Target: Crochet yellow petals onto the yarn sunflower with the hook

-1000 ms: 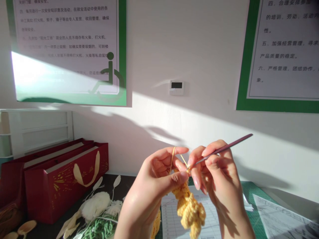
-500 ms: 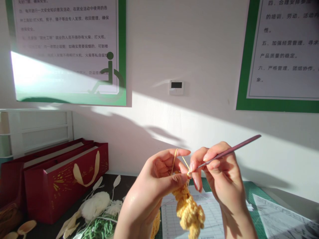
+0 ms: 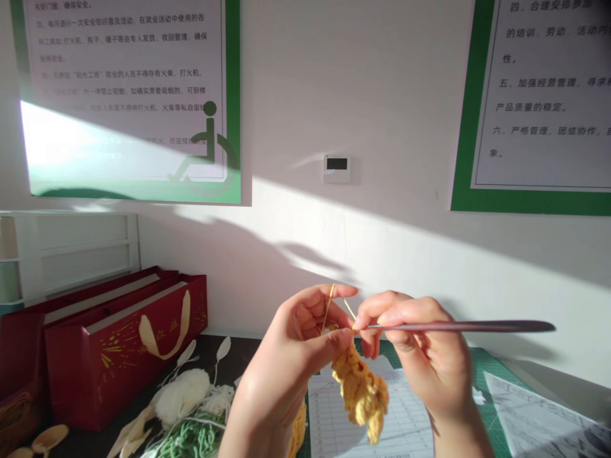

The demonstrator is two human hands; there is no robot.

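My left hand (image 3: 305, 350) pinches the top of a yellow crochet piece (image 3: 360, 391) between thumb and fingers. The piece hangs down in ruffled lumps. Yellow yarn (image 3: 328, 308) loops over the raised left index finger and runs down to the work. In my right hand (image 3: 424, 343) is a crochet hook (image 3: 477, 326) with a dark purplish handle, held nearly level and pointing left. Its thin metal tip meets the yellow stitches at the left fingertips; the very end is hidden there.
Red gift bags (image 3: 128, 350) stand at the left beside a white rack (image 3: 86, 245). White yarn (image 3: 184, 397) and green yarn (image 3: 193, 439) lie on the dark table. Below my hands, a printed sheet (image 3: 377, 420) rests on a green cutting mat (image 3: 484, 366); another sheet (image 3: 539, 413) lies right.
The hook has swung from a steep upward slant to almost level, its handle end dropping to the right. My right hand has turned with it. The yellow piece has swung slightly left and up.
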